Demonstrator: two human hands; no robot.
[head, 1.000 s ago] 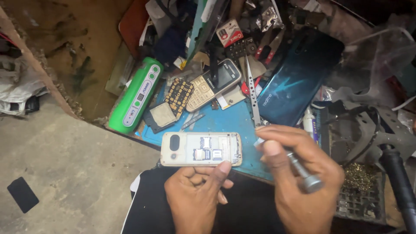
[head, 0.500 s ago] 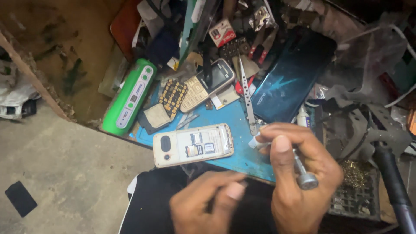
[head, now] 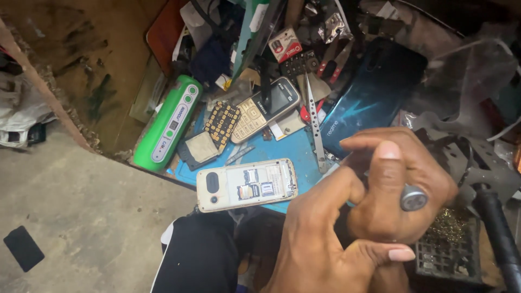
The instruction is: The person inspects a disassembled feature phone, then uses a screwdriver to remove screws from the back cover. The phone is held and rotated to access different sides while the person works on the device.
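A cream-white opened handset with a grey inner panel [head: 247, 185] lies on a bright blue mat [head: 296, 157]. The rounded plastic case [head: 167, 123] is vivid green with a white strip. The gold keypad phone [head: 264, 108] has a black screen. The glossy back cover [head: 370, 96] is dark teal with lighter blue streaks. The screwdriver cap [head: 413, 197] is silver-grey.

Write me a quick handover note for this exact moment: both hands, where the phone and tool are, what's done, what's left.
Right hand: closed around a screwdriver, only its metal end cap showing.
Left hand: holds nothing, fingers at the right hand.
Opened phone: lies face down on the blue mat, back cover off, untouched.
Tweezers: on the mat beside it.
Done: back cover removed.
Left: the phone's insides look intact; no hand is on it.
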